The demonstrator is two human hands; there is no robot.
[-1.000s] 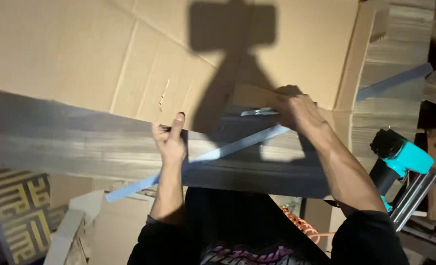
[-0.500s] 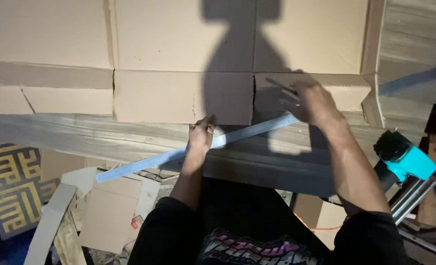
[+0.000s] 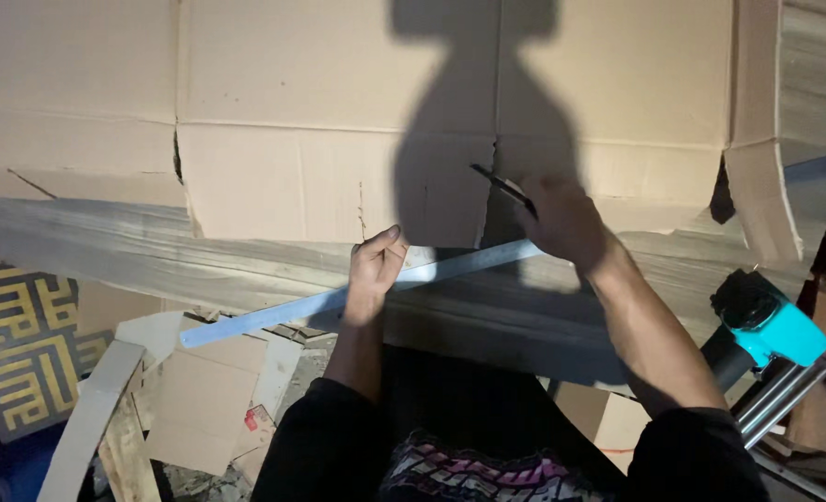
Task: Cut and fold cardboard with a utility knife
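1. Far left, a dark tile with a gold maze pattern (image 3: pixel 22 349) lies on the floor, with pale cardboard scraps (image 3: pixel 213 395) just to its right.
2. A long grey plank (image 3: pixel 152 256) runs across the scene as the worktop, and a big flattened cardboard sheet (image 3: pixel 283 121) lies on its far side.
3. A long metal ruler (image 3: pixel 273 316) slants from lower left up to the right across the plank. Compared with a second ago the view has swung and the ruler lies flatter and closer along the cardboard's near edge, so the straight edge now looks settled in place rather than being carried.
4. The left hand (image 3: pixel 376 265) is clenched over the ruler near its middle, thumb up, pressing it onto the plank.
5. The right hand (image 3: pixel 566 218) sits at the ruler's right end, grasping a thin dark pen or blade (image 3: pixel 504 186) whose tip points up and left onto the cardboard, just beyond the ruler. Which kind of tool it is cannot be told.
6. Far right, a teal and black power tool (image 3: pixel 771 325) rests beside the right forearm, well apart from both hands.
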